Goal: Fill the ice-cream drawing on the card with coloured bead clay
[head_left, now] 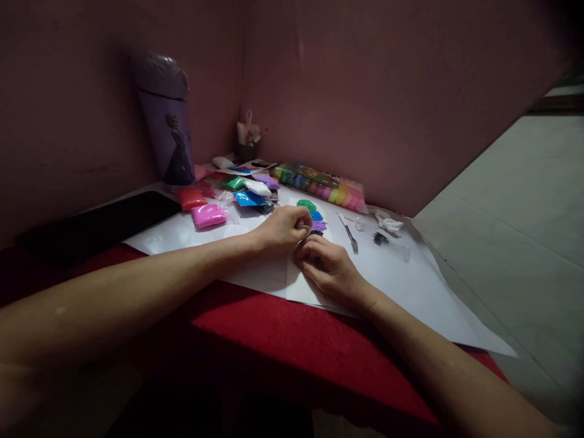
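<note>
My left hand [285, 228] is closed in a pinch over the white card [301, 289], its fingertips close to those of my right hand [328, 266]. My right hand has its fingers curled together and rests low on the card. Whatever the fingers hold is hidden or too small to name. Just beyond them the card carries textured patches that look like modelling clay: a green patch [306, 205], a blue patch [316, 216], a purple patch [319, 225] and a black patch, partly covered by my hands.
White paper [392, 292] covers the red table [292, 340]. Packets, including a pink packet [208, 216] and a red packet [190, 198], lie left. A fork [351, 238] and a clear bag [396, 248] lie right. Behind are a clay pack [328, 188] and a purple container [166, 131].
</note>
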`<state>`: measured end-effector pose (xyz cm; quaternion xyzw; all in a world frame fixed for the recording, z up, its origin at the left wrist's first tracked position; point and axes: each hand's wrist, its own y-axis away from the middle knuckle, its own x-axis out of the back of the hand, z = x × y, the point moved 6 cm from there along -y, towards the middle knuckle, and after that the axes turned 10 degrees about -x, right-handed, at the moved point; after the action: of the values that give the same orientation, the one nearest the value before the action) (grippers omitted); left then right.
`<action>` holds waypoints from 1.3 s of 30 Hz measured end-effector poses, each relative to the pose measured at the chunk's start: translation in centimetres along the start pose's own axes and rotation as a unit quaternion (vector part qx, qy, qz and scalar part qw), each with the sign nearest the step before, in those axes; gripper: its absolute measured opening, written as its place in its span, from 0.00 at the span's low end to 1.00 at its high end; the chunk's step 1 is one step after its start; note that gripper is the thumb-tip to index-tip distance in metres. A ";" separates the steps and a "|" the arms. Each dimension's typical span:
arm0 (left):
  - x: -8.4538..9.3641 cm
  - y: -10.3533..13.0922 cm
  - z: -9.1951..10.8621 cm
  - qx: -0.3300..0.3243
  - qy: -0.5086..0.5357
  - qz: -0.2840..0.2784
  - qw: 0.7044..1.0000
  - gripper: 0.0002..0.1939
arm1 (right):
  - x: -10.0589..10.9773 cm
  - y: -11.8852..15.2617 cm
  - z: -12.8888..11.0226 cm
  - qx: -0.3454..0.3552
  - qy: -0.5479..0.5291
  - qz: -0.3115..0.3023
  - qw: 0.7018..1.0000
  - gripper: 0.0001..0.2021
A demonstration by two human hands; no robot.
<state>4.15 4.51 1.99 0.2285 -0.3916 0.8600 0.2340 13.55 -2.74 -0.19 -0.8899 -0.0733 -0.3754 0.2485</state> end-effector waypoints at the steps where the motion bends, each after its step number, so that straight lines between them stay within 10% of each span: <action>1: 0.0 0.0 0.0 0.002 -0.003 -0.002 1.000 0.08 | 0.0 0.0 0.0 0.000 0.001 -0.001 1.000 0.06; 39: 0.0 0.2 0.6 -0.017 -0.035 -0.018 0.999 0.08 | 0.0 0.0 -0.2 0.014 0.011 0.001 1.000 0.07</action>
<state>4.18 3.91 2.26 0.2611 -0.4095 0.8408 0.2392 13.43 -2.86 -0.08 -0.8824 -0.0748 -0.3834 0.2622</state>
